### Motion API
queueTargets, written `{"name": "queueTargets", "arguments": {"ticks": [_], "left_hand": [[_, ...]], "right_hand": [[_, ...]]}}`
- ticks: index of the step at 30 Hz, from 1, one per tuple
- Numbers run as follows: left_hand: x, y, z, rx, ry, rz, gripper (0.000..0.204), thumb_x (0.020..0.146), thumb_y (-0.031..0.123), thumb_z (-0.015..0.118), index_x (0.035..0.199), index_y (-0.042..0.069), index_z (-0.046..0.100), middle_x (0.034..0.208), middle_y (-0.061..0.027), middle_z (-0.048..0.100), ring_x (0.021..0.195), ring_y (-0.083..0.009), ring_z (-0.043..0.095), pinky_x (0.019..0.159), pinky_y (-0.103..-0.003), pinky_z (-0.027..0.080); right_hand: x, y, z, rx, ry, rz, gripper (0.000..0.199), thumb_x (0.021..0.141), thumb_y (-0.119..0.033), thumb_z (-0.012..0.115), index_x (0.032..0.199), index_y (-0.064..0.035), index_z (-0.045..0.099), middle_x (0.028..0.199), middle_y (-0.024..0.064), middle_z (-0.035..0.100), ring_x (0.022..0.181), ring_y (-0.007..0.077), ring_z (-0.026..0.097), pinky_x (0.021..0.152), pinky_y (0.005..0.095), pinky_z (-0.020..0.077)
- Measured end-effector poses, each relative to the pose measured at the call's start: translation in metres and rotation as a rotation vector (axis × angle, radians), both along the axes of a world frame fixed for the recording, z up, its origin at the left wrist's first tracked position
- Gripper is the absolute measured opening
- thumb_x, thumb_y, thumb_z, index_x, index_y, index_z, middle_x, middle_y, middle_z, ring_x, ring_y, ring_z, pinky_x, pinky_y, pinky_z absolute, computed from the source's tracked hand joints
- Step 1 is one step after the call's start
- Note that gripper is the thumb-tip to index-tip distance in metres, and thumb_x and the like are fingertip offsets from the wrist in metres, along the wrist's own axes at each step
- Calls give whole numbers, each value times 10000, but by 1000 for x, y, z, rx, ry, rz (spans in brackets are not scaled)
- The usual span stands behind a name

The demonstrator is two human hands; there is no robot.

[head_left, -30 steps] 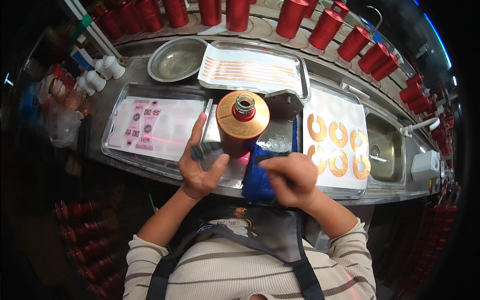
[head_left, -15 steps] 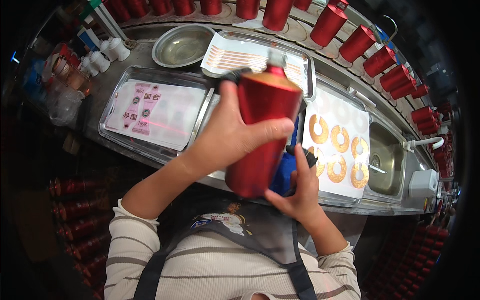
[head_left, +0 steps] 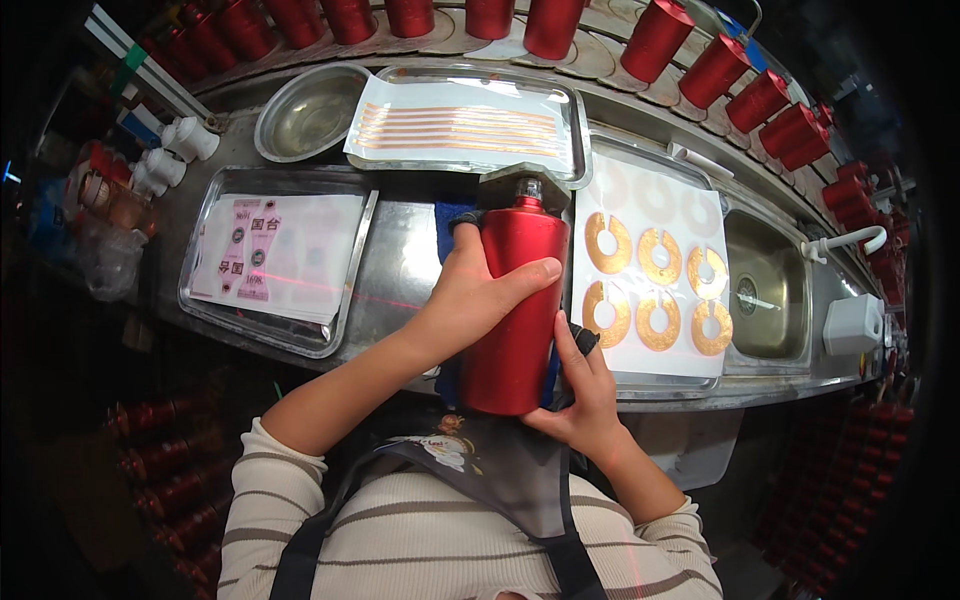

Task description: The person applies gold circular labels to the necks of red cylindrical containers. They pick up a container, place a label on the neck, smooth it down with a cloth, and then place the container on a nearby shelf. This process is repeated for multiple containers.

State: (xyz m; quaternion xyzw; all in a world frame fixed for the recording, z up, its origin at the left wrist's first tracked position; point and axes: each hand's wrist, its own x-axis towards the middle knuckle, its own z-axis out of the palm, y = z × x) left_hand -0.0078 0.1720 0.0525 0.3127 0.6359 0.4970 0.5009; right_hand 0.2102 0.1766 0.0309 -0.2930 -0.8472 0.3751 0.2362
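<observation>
Right now your left hand [head_left: 470, 300] has its fingers [head_left: 525, 275] clamped around the red bottle [head_left: 515, 310], held lying over the steel surface [head_left: 400, 270]; your right hand [head_left: 580, 390] presses fingers against its lower side.

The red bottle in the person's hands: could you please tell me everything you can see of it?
The red bottle is a tall, glossy cylinder with rounded shoulders and a short neck ending in a dark opening. It lies lengthwise over the steel counter, neck pointing away from the person, base toward the apron. The left hand wraps its upper side, thumb across the front; the right hand steadies its lower right side. A blue cloth shows beneath it.
</observation>
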Motion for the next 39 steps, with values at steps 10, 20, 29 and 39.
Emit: {"name": "queueTargets", "arguments": {"ticks": [10, 20, 29, 39], "left_hand": [[-4, -4, -18, 67, -49, -3, 825, 830, 466, 807, 1307, -57, 383, 1244, -191, 587, 1144, -227, 602, 972, -353, 507], [-102, -64, -21, 125, 231, 80, 586, 894, 120, 753, 1386, 6, 457, 1240, -127, 624, 975, -149, 661, 773, -285, 598], [-301, -133, -46, -243, 1220, 114, 616, 689, 232, 859, 1179, 1, 566, 1300, -201, 548, 1250, -399, 478, 1059, -467, 392], [-263, -78, -51, -88, 1170, -261, 755, 763, 333, 789, 1399, 58, 489, 1416, -192, 482, 1382, -381, 390, 1155, -467, 283]], "right_hand": [[0, -5, -19, -29, -29, -38, 1144, 609, -250, 918, 1574, -33, 343, 1012, 118, 587, 733, 226, 552, 627, 342, 483], [18, 14, 11, -269, -11, -127, 1174, 654, -476, 887, 1581, -21, 328, 1194, 128, 637, 570, 59, 432, 505, 214, 341], [1, 27, 22, -270, 7, -264, 921, 775, -344, 769, 1563, -51, 393, 1230, 111, 654, 552, 24, 365, 514, 193, 295], [-6, 30, 21, -271, -36, -311, 852, 791, -221, 759, 1550, -46, 413, 1228, 110, 671, 553, 23, 377, 516, 190, 309]]}}
